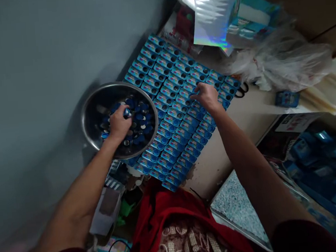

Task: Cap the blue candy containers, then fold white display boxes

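Note:
A steel bowl [85, 126] stands at the left end of the table and holds many small blue and silver round pieces [139, 116]. My left hand [120, 122] is inside it, fingers closed on a blue and silver piece [127, 113]. Rows of blue packs [170, 85] cover the table beside the bowl; those farther back show dark round holes, while many nearer ones show blue rounds. Over the right part of these rows is my right hand [205, 96], its fingers bent together; whatever they hold, if anything, is hidden.
Clear plastic bags [287, 60] and a blue box [249, 14] lie at the back right. A carton of blue packs [327, 148] stands at the right, near a tray of blue-white granules [238, 206]. A wall [36, 74] borders the left.

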The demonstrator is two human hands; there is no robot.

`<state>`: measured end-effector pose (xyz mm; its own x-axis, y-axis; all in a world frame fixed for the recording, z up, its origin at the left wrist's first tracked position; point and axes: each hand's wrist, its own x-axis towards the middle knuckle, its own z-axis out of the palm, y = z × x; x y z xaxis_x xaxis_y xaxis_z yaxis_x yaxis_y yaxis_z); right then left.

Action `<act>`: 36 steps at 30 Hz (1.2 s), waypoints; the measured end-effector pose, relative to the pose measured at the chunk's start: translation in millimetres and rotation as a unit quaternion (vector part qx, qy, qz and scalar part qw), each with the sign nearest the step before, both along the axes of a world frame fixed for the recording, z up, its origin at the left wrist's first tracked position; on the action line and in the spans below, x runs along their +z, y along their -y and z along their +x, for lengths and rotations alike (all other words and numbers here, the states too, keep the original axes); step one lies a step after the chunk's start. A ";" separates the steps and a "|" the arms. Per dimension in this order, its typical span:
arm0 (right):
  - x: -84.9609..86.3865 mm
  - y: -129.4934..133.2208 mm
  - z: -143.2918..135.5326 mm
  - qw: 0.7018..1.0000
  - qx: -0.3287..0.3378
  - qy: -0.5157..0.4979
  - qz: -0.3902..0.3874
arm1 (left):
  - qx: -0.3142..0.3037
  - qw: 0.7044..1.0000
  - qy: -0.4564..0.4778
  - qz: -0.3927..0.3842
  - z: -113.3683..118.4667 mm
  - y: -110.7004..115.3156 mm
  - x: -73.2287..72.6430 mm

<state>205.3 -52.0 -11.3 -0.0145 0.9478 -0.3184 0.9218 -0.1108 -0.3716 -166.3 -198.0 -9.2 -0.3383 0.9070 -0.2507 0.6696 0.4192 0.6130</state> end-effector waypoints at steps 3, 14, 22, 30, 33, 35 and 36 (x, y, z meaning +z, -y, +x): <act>20.5 27.1 -11.8 0.988 -0.032 -0.143 0.042 | 0.144 0.951 0.272 -0.009 -3.5 8.0 14.0; 77.3 85.8 -213.5 0.927 0.292 -0.233 -0.008 | 0.163 0.887 0.433 0.008 21.1 23.2 26.4; 55.4 99.8 -215.5 0.923 0.115 -0.359 -0.082 | 0.135 0.896 0.410 0.103 28.7 29.3 34.2; 67.3 107.1 -211.5 0.897 0.120 -0.422 -0.059 | 0.306 0.748 0.587 0.046 30.2 26.1 42.1; 66.4 111.7 -209.4 0.901 0.131 -0.407 -0.079 | 0.355 0.725 0.589 0.031 32.8 23.1 37.5; 64.9 112.1 -208.1 0.906 0.134 -0.390 -0.094 | 0.342 0.726 0.596 0.021 32.2 22.8 36.5; 64.2 111.6 -207.7 0.911 0.143 -0.377 -0.089 | 0.331 0.729 0.598 0.016 31.0 22.9 36.8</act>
